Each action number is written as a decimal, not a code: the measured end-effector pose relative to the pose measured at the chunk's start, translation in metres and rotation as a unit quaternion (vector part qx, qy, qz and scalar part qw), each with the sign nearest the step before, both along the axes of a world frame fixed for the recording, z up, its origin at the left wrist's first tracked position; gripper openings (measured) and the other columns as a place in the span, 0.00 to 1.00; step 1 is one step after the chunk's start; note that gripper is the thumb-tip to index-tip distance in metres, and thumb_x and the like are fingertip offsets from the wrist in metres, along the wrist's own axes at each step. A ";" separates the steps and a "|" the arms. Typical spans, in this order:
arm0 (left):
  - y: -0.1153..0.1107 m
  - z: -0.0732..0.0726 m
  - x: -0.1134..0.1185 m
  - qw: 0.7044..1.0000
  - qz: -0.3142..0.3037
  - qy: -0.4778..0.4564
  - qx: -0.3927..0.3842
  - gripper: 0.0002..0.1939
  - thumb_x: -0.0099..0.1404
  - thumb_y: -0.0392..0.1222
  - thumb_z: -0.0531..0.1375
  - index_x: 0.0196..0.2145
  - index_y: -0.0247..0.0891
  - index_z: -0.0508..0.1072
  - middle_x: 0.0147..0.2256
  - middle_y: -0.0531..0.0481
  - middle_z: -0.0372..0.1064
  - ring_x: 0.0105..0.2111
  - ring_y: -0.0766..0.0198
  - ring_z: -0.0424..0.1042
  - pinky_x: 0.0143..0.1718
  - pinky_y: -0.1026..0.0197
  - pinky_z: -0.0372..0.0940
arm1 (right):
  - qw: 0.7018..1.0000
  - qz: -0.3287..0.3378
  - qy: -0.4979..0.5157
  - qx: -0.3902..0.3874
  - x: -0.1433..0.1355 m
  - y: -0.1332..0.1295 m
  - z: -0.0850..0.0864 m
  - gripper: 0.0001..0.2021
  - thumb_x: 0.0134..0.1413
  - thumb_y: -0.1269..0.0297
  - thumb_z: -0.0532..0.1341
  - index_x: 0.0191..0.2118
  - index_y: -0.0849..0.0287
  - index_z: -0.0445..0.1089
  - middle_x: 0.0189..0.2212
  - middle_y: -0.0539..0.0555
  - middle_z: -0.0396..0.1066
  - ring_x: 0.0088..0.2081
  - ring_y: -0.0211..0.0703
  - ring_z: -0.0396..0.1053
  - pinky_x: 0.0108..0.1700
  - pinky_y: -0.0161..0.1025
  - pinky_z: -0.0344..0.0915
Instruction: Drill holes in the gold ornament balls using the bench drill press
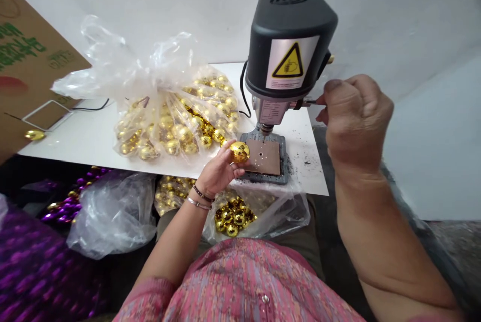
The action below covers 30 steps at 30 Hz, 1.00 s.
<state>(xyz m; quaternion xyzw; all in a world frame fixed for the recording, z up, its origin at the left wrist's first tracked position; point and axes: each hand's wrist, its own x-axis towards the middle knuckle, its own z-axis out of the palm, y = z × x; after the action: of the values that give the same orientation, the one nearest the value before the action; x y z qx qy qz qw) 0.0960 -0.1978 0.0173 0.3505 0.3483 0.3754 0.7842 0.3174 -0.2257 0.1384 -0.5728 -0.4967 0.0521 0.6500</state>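
My left hand (pixel 221 169) pinches a shiny gold disco ball (pixel 239 152) between thumb and fingers, at the left edge of the drill press base. The drill press (pixel 291 46) is black with a yellow warning label, and its chuck (pixel 266 130) points down over a brown board (pixel 265 156) with several small holes. To the right of the machine, my right hand (pixel 353 116) is closed round the end of its feed handle (pixel 308 103); the grip itself is partly hidden behind my fingers. The ball is beside the chuck, not under it.
A clear bag (pixel 176 126) full of gold balls lies on the white table (pixel 82 146). Another open bag (pixel 289 211) with gold balls rests at my lap. A cardboard box (pixel 33 61) and one loose ball (pixel 35 135) are at left. Dark shavings (pixel 300 154) surround the base.
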 end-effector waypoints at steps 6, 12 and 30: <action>0.020 -0.004 0.024 0.975 0.015 0.203 0.090 0.31 0.52 0.45 0.70 0.52 0.38 0.66 0.37 0.50 0.73 0.31 0.67 0.73 0.29 0.66 0.65 | 0.999 0.008 -0.029 -0.042 0.007 0.007 0.016 0.19 0.62 0.56 0.55 0.24 0.63 0.60 0.20 0.45 0.52 0.24 0.24 0.52 0.29 0.29 0.50; 0.034 -0.016 0.046 0.953 0.018 0.266 0.144 0.29 0.52 0.43 0.69 0.51 0.36 0.70 0.39 0.50 0.73 0.27 0.73 0.67 0.24 0.70 0.60 | 0.999 0.015 -0.020 -0.047 0.007 0.008 0.021 0.20 0.62 0.55 0.55 0.24 0.64 0.61 0.19 0.46 0.56 0.24 0.24 0.55 0.29 0.30 0.52; 0.039 -0.021 0.060 0.790 -0.042 0.476 0.383 0.32 0.50 0.40 0.71 0.54 0.36 0.75 0.49 0.42 0.73 0.38 0.61 0.71 0.44 0.58 0.69 | 0.998 0.035 0.004 -0.051 0.006 0.004 0.019 0.19 0.61 0.55 0.56 0.24 0.63 0.58 0.20 0.45 0.57 0.22 0.24 0.56 0.25 0.29 0.52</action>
<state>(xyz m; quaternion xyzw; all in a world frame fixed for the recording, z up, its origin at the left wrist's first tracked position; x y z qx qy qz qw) 0.1558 -0.1584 -0.0039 0.7709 0.4901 0.2306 0.3351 0.3238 -0.2221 0.1579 -0.5871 -0.5106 0.1023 0.6197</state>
